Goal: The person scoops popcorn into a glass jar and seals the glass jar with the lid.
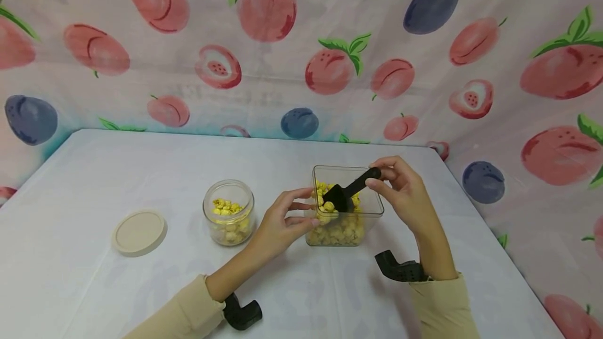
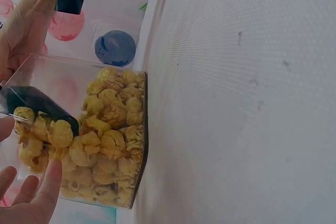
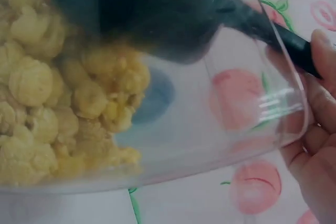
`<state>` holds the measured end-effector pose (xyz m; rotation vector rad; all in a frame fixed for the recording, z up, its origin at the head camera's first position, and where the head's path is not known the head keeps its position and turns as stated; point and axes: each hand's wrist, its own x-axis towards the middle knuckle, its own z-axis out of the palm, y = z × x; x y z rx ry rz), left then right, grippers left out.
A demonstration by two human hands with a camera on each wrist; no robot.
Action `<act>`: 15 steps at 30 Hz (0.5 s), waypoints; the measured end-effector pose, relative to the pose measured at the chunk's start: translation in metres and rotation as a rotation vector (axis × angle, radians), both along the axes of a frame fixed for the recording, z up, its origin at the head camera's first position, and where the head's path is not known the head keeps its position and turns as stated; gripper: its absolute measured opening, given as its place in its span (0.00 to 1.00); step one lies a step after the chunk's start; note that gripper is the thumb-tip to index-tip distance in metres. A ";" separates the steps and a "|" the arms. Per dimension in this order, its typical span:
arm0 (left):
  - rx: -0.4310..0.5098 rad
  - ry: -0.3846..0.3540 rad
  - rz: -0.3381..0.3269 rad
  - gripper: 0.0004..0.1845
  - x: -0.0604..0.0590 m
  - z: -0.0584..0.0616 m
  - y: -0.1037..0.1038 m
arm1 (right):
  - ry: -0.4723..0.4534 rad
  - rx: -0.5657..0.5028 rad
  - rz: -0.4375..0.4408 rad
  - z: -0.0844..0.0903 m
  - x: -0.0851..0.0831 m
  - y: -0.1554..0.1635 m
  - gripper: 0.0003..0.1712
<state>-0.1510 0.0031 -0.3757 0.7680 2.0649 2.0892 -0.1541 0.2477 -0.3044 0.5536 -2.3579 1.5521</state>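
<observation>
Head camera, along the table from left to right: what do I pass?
Round lid → glass jar partly filled with yellow puffs → left hand touching the clear box → clear box of yellow puffs with the black scoop in it → right hand holding the scoop's handle.

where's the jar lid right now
In the head view the round beige lid lies flat on the white table, at the far left, just left of the open glass jar and apart from both hands.

Both hands reach forward, the left hand (image 1: 282, 218) with relaxed fingers, the right hand (image 1: 400, 187) pinching.
</observation>
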 end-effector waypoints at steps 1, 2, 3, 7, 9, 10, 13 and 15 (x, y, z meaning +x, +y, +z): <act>-0.003 -0.003 0.002 0.30 0.000 0.000 0.000 | 0.000 -0.005 0.006 0.000 0.000 0.000 0.15; -0.005 -0.007 0.004 0.30 0.000 -0.001 0.000 | 0.008 0.000 0.007 0.000 0.000 0.000 0.14; -0.005 -0.007 0.005 0.30 0.000 0.000 0.000 | 0.027 0.014 0.002 0.000 0.000 0.000 0.14; -0.007 -0.008 0.004 0.30 0.001 0.000 -0.001 | 0.140 0.110 -0.075 0.004 0.003 -0.004 0.14; -0.003 -0.005 -0.002 0.31 0.001 0.001 -0.001 | 0.179 0.163 -0.107 0.006 0.004 -0.007 0.15; -0.002 -0.005 -0.004 0.31 0.001 0.001 -0.001 | 0.182 0.178 -0.108 0.006 0.005 -0.008 0.15; 0.004 -0.007 -0.012 0.31 0.001 0.002 -0.001 | 0.165 0.218 -0.091 0.007 0.006 -0.010 0.15; 0.005 -0.011 -0.011 0.31 0.002 0.003 -0.001 | 0.138 0.224 -0.073 0.005 0.005 -0.009 0.15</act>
